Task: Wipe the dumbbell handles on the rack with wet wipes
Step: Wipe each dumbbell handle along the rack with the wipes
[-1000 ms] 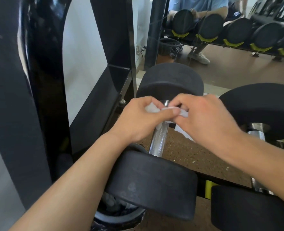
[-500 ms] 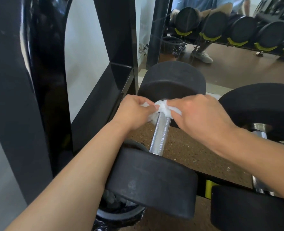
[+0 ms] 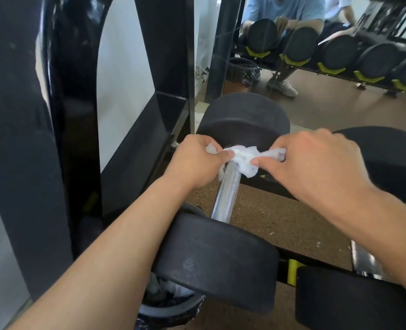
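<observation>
Both hands, left hand (image 3: pixel 197 160) and right hand (image 3: pixel 316 163), pinch wet wipe (image 3: pixel 242 158) looped over dumbbell handle (image 3: pixel 228 194) (likely for a sawing scrub).

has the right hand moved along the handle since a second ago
Yes. The right hand has drawn rightward off the handle, stretching the wipe across it.

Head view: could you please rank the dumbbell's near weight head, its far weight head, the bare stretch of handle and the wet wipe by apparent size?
1. near weight head, though nearness to the camera inflates it
2. far weight head, likely the same real size
3. handle
4. wet wipe, bunched between both hands
</observation>
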The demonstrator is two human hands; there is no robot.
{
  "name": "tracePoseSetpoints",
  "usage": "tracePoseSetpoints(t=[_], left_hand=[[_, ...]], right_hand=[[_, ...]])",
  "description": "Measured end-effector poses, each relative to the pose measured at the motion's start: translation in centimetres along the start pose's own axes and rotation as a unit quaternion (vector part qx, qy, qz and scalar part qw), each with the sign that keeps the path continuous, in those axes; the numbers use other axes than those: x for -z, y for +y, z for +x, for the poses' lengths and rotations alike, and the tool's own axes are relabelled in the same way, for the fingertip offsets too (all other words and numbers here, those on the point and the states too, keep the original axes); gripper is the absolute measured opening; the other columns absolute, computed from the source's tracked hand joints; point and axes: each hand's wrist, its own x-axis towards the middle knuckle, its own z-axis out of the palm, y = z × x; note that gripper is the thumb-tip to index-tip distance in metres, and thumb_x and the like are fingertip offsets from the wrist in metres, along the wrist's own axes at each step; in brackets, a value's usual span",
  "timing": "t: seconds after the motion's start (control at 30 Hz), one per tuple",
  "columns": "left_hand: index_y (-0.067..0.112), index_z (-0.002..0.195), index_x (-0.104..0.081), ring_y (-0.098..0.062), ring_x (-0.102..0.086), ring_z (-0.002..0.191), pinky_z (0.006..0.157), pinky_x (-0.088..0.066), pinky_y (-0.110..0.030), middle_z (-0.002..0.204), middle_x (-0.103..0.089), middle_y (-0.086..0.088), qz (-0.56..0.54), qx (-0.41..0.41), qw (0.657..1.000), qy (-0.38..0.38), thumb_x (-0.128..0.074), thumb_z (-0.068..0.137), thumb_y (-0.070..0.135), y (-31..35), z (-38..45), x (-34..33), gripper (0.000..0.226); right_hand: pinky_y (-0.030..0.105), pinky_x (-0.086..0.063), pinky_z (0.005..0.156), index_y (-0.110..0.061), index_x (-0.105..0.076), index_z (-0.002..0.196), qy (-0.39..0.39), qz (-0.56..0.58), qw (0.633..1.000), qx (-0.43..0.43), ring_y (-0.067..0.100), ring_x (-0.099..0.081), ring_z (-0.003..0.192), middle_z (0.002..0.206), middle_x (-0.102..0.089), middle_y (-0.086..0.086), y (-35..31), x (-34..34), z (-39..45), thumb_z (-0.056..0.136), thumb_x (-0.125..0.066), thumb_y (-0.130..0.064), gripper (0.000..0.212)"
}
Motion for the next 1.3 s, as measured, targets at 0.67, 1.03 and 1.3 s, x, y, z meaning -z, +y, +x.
tracePoseSetpoints(t=[0.67, 1.03, 1.3], left_hand=[[0.016, 0.078, -0.066, -0.008, -0.052, 0.054, 0.054, -0.041, -0.019, 0.061, -0.065, 0.001, -0.051, -0.014, 0.998, -0.022, -0.075, 0.088, 0.031, 0.2, -0.4, -0.3, 0.02], [0.027, 0.076, -0.069, -0.016, -0.06, 0.063, 0.066, -0.054, -0.031, 0.066, -0.071, 0.002, 0.066, 0.007, 0.998, 0.015, -0.073, 0.086, 0.031, -0.4, -0.7, 0.6, 0.011], [0.032, 0.075, -0.071, -0.014, -0.061, 0.079, 0.062, -0.041, -0.023, 0.079, -0.065, 0.006, 0.311, 0.017, 0.933, -0.177, -0.073, 0.085, 0.022, 1.0, -2.6, 2.7, 0.014]], right_hand=[[0.041, -0.062, 0.067, -0.016, -0.076, 0.091, -0.138, 0.411, 0.894, -0.117, 0.015, -0.073, 0.064, 0.072, -0.074, 0.0, -1.5, -3.2, 0.9, 0.094, -0.063, -0.041, 0.028], [0.036, -0.058, 0.067, -0.035, -0.07, 0.121, 0.043, 0.091, 0.963, 0.25, 0.015, -0.069, 0.109, 0.13, -0.065, -0.014, -1.0, -3.3, 0.7, 0.08, -0.061, -0.001, 0.054], [0.032, -0.056, 0.085, -0.049, -0.065, 0.122, -0.171, 0.222, 0.923, 0.265, -0.003, -0.06, 0.115, 0.125, -0.063, -0.029, -1.1, -1.3, -1.2, 0.074, -0.04, -0.015, 0.064]])
